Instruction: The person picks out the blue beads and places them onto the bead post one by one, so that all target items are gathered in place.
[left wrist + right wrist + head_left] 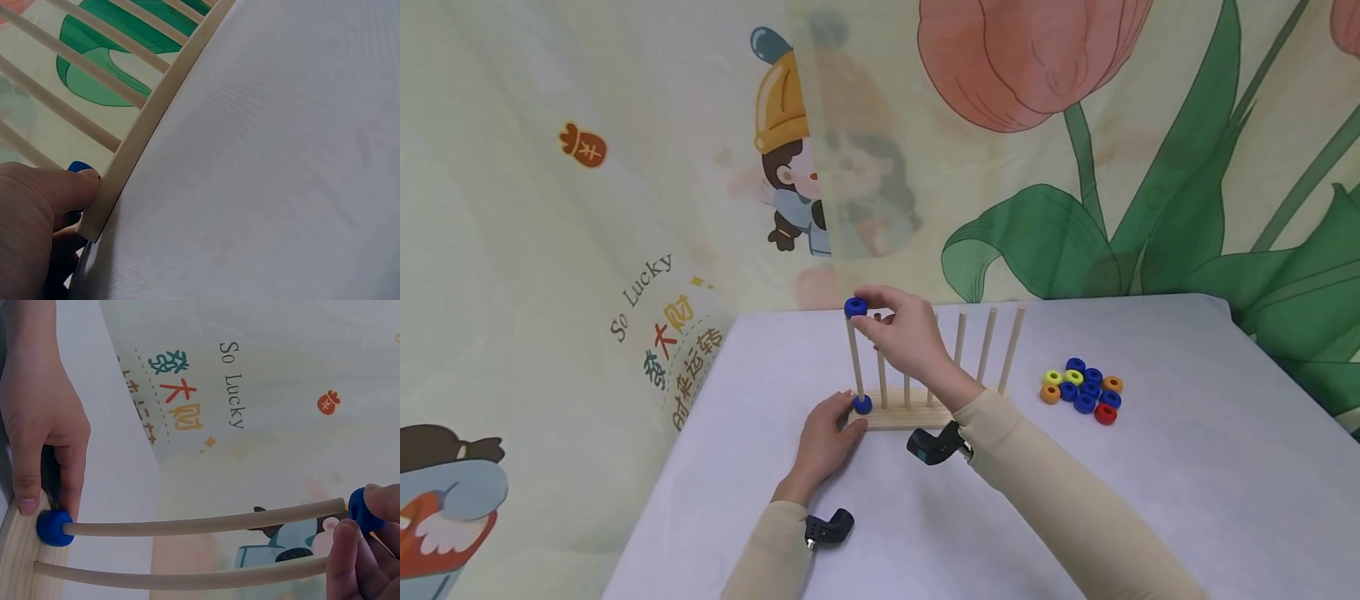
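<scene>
Here, right grip (912, 332) pinching a blue bead (853, 311), at a peg tip (334, 509) — left grip (822, 439) holding wooden base (895, 420)

Free: we could pass along the table's (1217, 500) left edge, outside the left hand (823, 437), or along its right edge, beyond the bead cluster (1090, 390) | Blocked: upright pegs (987, 350) toward the far-left corner; right sleeve (1067, 496) slanting across (it cuts our near-right approach to the rack (895, 420))

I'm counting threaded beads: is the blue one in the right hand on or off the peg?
Off: the right wrist view shows the peg ending just short of the blue bead.
</scene>
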`<state>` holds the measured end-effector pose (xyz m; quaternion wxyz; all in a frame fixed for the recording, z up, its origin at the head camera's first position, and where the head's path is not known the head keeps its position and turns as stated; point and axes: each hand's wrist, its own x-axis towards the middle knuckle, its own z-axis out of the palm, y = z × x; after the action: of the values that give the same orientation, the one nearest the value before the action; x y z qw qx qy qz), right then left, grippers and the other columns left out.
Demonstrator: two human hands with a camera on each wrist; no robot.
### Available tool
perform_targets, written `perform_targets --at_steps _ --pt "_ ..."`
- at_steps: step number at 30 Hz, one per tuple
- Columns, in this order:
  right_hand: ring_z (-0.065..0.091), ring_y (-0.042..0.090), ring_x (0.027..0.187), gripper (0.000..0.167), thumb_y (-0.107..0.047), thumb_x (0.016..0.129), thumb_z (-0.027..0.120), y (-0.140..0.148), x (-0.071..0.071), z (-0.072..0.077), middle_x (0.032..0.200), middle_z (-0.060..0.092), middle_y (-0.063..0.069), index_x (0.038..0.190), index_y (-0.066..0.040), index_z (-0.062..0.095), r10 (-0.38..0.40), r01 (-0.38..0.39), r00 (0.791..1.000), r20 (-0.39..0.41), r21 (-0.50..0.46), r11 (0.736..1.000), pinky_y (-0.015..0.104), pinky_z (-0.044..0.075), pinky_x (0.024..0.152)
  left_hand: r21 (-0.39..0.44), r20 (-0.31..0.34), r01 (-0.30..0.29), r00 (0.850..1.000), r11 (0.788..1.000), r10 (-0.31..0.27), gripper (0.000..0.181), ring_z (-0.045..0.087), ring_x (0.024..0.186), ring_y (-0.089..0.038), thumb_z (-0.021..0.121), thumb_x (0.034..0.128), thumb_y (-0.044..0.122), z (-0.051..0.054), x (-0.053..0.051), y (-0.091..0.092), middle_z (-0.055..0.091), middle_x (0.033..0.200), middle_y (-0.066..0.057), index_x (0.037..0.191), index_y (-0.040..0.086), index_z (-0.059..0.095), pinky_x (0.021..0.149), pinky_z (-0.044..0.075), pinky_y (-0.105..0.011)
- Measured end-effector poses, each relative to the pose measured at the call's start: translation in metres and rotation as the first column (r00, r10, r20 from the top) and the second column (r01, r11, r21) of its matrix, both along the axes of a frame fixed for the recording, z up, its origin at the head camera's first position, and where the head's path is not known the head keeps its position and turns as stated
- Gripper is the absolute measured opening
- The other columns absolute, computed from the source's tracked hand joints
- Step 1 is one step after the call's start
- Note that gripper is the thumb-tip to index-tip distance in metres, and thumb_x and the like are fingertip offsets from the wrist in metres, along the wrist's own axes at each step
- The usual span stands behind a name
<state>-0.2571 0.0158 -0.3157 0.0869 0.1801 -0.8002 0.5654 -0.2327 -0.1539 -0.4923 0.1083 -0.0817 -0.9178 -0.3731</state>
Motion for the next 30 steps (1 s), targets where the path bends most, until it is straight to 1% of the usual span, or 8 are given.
perform_targets --at_steps 8,15,18,21,23,25,30 --pt "0.065 0.014 0.079 0.033 -0.016 0.089 0.073 -0.0049 -0.002 -0.0039 0.111 0.071 0.003 0.121 -0.013 0.068 -0.012 0.018 0.997 -0.082 0.069 0.997 0.024 0.054 0.064 -0.002 0.021 -0.012 1.0 1.0 0.012 0.048 0.047 0.133 -0.034 0.071 0.0888 0.021 0.0021 0.0001 0.0005 0.057 0.138 -0.014 0.131 0.001 0.06 0.111 0.035 -0.051" --pt "0.063 0.012 0.087 0.031 -0.017 0.088 0.074 -0.0084 -0.004 -0.0037 0.107 0.072 0.001 0.118 -0.012 0.069 -0.029 0.045 0.989 -0.142 0.115 0.992 0.023 0.052 0.073 0.004 0.028 -0.015 0.999 1.0 0.015 0.048 0.047 0.133 -0.034 0.07 0.089 0.021 0.001 -0.0003 -0.0002 0.057 0.138 -0.013 0.132 0.003 0.06 0.111 0.035 -0.052" --pt "0.06 0.012 0.082 0.031 -0.017 0.088 0.075 -0.0093 -0.0042 -0.0051 0.105 0.072 0.0 0.118 -0.012 0.069 -0.031 0.054 0.988 -0.15 0.149 0.987 0.022 0.049 0.07 0.002 0.032 -0.015 0.999 1.0 0.015 0.047 0.047 0.133 -0.034 0.07 0.0895 0.021 0.0003 0.0 -0.0007 0.057 0.138 -0.013 0.132 0.003 0.06 0.111 0.035 -0.052" --pt "0.054 0.013 0.072 0.032 -0.018 0.088 0.075 -0.0097 -0.0038 -0.0074 0.104 0.072 -0.001 0.118 -0.012 0.069 -0.031 0.058 0.989 -0.147 0.185 0.981 0.023 0.043 0.061 -0.001 0.032 -0.016 0.999 1.0 0.016 0.047 0.047 0.133 -0.034 0.07 0.0899 0.022 0.0 0.0005 -0.001 0.057 0.138 -0.013 0.132 0.004 0.06 0.111 0.035 -0.053" --pt "0.052 0.013 0.069 0.032 -0.019 0.088 0.074 -0.0098 -0.0031 -0.0085 0.103 0.072 -0.001 0.119 -0.012 0.068 -0.026 0.055 0.989 -0.146 0.198 0.979 0.023 0.04 0.057 -0.003 0.032 -0.018 0.999 1.0 0.018 0.047 0.046 0.133 -0.034 0.07 0.09 0.022 -0.0001 0.0008 -0.0011 0.057 0.138 -0.013 0.132 0.004 0.06 0.111 0.035 -0.053" --pt "0.051 0.014 0.067 0.032 -0.02 0.089 0.073 -0.0097 -0.0027 -0.009 0.104 0.072 -0.001 0.119 -0.011 0.068 -0.026 0.057 0.988 -0.152 0.201 0.978 0.024 0.039 0.056 -0.004 0.033 -0.02 0.999 1.0 0.02 0.047 0.046 0.134 -0.034 0.07 0.09 0.022 -0.0003 0.0009 -0.0012 0.056 0.139 -0.013 0.132 0.004 0.06 0.111 0.035 -0.053" --pt "0.052 0.013 0.07 0.03 -0.022 0.09 0.071 -0.0076 -0.0013 -0.0085 0.109 0.071 0.0 0.119 -0.011 0.068 -0.031 0.061 0.987 -0.16 0.187 0.98 0.024 0.043 0.059 -0.007 0.032 -0.014 0.999 1.0 0.014 0.047 0.046 0.133 -0.034 0.069 0.09 0.022 0.0002 0.0003 -0.0008 0.057 0.138 -0.013 0.132 0.003 0.06 0.111 0.035 -0.053"
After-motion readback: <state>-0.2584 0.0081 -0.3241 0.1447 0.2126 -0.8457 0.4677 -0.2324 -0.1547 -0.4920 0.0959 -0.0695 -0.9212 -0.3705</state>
